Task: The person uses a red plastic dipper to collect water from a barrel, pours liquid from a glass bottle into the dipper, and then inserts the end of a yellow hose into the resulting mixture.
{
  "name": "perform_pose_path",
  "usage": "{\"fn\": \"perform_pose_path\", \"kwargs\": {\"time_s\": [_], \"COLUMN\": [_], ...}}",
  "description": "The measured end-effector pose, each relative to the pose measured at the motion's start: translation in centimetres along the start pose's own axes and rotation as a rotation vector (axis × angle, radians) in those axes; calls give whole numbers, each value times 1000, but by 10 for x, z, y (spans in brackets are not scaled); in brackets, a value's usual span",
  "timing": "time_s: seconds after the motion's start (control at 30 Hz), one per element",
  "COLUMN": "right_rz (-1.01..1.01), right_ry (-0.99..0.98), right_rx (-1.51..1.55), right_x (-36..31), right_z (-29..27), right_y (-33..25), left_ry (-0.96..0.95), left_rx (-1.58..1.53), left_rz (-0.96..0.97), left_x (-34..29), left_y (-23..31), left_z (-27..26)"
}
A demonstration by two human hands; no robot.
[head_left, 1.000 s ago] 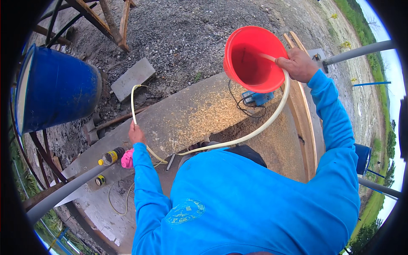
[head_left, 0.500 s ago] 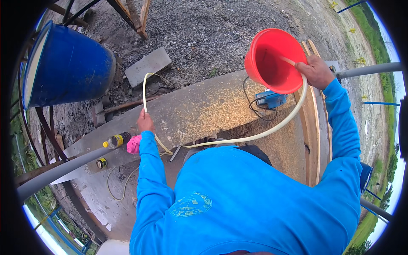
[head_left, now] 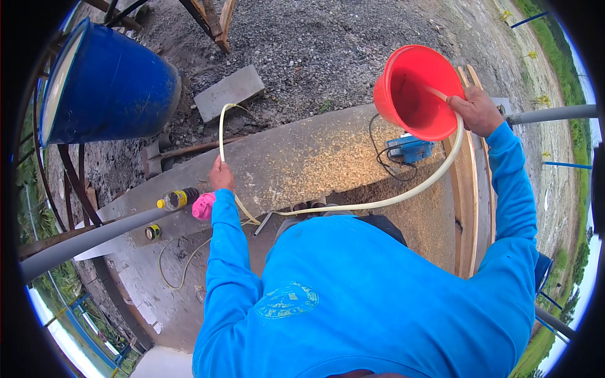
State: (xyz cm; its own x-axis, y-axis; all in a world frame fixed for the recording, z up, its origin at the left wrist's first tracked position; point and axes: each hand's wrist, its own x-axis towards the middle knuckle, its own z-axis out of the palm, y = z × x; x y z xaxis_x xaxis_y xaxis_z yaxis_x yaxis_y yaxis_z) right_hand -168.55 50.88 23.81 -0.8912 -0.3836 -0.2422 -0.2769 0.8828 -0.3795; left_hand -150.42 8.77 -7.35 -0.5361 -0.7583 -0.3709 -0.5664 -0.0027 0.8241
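Note:
My right hand (head_left: 477, 110) grips the rim of a red bucket (head_left: 416, 94) together with one end of a pale yellow hose (head_left: 403, 194), which dips into the bucket. The bucket is lifted and tilted above a concrete slab (head_left: 296, 160). The hose curves down along my right arm, passes in front of my body and rises to my left hand (head_left: 221, 176), which holds it. Its free end (head_left: 225, 110) loops upward above that hand.
A large blue barrel (head_left: 110, 85) stands on a metal frame at the left. A grey block (head_left: 230, 92) lies on gravel. A bottle (head_left: 176, 199) and pink object (head_left: 203, 206) sit by my left hand. A blue device (head_left: 409, 149) with cable lies under the bucket. Grey pipe (head_left: 82, 239) and wooden boards (head_left: 466, 208) flank the slab.
The view has shifted, so everything sits further right and lower in the picture. Both hands keep their grip on the hose and bucket; the bucket has stayed raised and tilted.

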Motion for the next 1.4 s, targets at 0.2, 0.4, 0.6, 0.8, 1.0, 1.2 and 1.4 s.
{"fn": "perform_pose_path", "kwargs": {"time_s": [0.2, 0.4, 0.6, 0.8, 1.0, 1.2, 1.4], "right_rz": [69, 46, 8, 41, 27, 22, 48], "right_ry": [-42, -28, -7, -36, -22, 33, -21], "right_rx": [95, 139, 124, 98, 59, -28, 1], "right_x": [3, 2, 4, 6, 6, 5, 10], "right_z": [0, 0, 0, 0, -2, 1, 5], "right_y": [-1, -1, -2, -2, 0, 0, 2], "left_ry": [46, 33, 9, 14, 8, -4, -1], "left_rx": [65, 24, -21, 21, -13, -83, -100], "left_rz": [66, 73, 35, 53, 27, -39, -32], "left_x": [1, 1, -4, -7, -9, -18, -23], "left_y": [-9, -12, -4, -2, 0, 12, 17], "left_z": [0, -1, -3, -5, -5, -4, -9]}}
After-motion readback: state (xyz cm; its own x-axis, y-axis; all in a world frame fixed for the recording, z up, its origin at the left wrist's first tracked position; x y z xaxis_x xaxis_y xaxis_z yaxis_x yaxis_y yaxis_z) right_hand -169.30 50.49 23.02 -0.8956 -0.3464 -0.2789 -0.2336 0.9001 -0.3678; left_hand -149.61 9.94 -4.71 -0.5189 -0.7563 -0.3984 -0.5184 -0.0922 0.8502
